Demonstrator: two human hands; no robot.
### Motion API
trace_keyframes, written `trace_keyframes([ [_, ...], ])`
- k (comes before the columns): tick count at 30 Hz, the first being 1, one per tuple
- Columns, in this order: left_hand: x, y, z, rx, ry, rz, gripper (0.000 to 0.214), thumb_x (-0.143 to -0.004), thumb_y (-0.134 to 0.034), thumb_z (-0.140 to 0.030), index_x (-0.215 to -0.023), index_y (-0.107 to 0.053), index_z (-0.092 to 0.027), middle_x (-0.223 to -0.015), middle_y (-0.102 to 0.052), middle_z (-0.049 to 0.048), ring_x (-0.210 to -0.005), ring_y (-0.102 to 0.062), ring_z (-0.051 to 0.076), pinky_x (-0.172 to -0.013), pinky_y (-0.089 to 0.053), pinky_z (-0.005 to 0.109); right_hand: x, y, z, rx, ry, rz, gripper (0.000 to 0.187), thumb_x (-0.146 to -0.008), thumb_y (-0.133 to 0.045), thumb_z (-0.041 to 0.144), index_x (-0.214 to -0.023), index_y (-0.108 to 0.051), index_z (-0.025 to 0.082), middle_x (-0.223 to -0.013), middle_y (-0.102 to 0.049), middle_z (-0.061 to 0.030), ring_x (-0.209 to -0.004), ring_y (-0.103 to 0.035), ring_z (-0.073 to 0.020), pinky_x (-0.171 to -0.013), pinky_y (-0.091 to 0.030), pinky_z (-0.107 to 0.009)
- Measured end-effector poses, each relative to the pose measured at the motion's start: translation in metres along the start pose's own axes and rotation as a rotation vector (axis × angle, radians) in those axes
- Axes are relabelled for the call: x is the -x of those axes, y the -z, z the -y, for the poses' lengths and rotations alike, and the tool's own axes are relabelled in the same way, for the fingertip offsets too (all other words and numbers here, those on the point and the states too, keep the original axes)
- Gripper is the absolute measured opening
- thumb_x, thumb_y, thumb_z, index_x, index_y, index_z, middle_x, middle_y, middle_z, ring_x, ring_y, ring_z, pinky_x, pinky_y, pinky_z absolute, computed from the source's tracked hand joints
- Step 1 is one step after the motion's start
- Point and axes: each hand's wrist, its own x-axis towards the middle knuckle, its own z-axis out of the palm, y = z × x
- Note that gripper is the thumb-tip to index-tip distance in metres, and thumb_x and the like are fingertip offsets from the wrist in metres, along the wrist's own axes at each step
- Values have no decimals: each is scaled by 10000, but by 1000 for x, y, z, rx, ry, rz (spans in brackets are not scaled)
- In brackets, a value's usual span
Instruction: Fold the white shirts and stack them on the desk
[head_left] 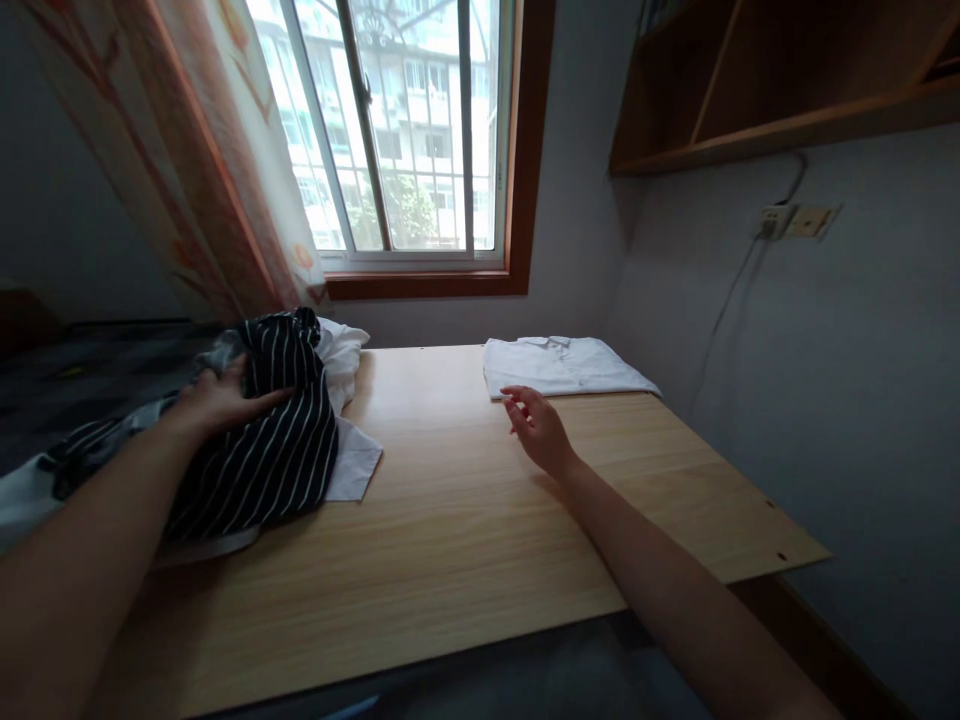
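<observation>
Tabletop holds white folded cloth past the right hand, fingers curled; left fingers spread on striped fabric.

Daylight enters through a sliding window at top centre, edged right and below by a red-brown wooden frame. Beyond the glass show bars, a pale building and a green tree. A flowered curtain in orange and cream hangs at upper left, above a dark checked cover at the left edge. The grey wall carries a wooden shelf at upper right, with a socket and cable beneath. A pale wood-grain worktop spans the lower middle, while the outer edges lie in shadow
</observation>
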Motion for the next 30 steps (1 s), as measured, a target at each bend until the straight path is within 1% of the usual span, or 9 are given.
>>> trace_keyframes([
  [3,0,19,-5,-70,37,82,1145,-715,-380,-888,-1565,-130,-163,-1614,-138,232,-1413,-252,451,-1098,-264,579,-1,1,-9,144,-16,28,262,-934,-486,336,-1045,-674,190,-1004,-679,-68,-704,-598,-154,-725,-518,-315],
  [9,24,43,-32,-53,99,-22,1101,-745,-286,-885,-1574,-113,-181,-1627,-69,219,-1417,-211,482,-1081,-256,644,-5,1,-36,409,-5,78,230,-854,-535,137,-1020,-691,173,-1044,-681,-98,-1041,-594,-235,-1000,-438,-384],
  [13,40,53,-48,-104,117,-62,1035,-775,-298,-846,-1551,-216,-165,-1616,-116,237,-1409,-199,501,-1044,-216,724,-4,-3,-46,483,-80,79,310,-851,-500,93,-1099,-677,150,-1083,-667,-121,-1044,-597,-236,-980,-453,-362],
  [16,45,55,-57,-126,89,-83,967,-803,-376,-784,-1531,-269,-156,-1605,-160,245,-1400,-228,496,-1038,-221,719,-2,-7,-46,546,-112,113,366,-887,-465,111,-1199,-652,155,-1145,-651,-142,-1030,-620,-247,-913,-482,-342],
  [20,53,40,-76,-108,-94,-196,862,-852,-466,-652,-1505,-316,-109,-1591,-177,272,-1432,-190,466,-1087,-172,675,-3,-12,-42,693,-166,171,477,-925,-459,186,-1395,-537,168,-1248,-601,-188,-983,-654,-286,-808,-503,-364],
  [22,62,26,-94,-55,-218,-242,805,-861,-504,-593,-1486,-351,-109,-1589,-196,268,-1431,-205,458,-1099,-168,659,-9,-15,-42,748,-198,211,515,-939,-459,230,-1452,-484,202,-1256,-594,-202,-942,-670,-299,-770,-505,-380],
  [24,76,10,-118,3,-316,-217,762,-860,-532,-559,-1472,-381,-132,-1586,-233,248,-1427,-237,445,-1106,-190,639,-17,-17,-43,775,-245,252,526,-953,-458,285,-1477,-451,247,-1199,-632,-193,-896,-685,-302,-748,-505,-389],
  [27,99,-14,-157,23,-381,46,757,-867,-543,-538,-1497,-356,-162,-1587,-252,232,-1446,-240,423,-1119,-224,593,-31,-22,-46,824,-324,255,555,-961,-462,339,-1506,-394,255,-1087,-696,-160,-887,-694,-282,-750,-503,-366],
  [30,118,-41,-183,-14,-374,286,786,-864,-560,-540,-1530,-306,-208,-1610,-215,195,-1466,-217,394,-1135,-234,557,-40,-26,-50,884,-353,202,564,-960,-478,375,-1504,-389,254,-1126,-703,-134,-931,-692,-249,-764,-497,-320],
])
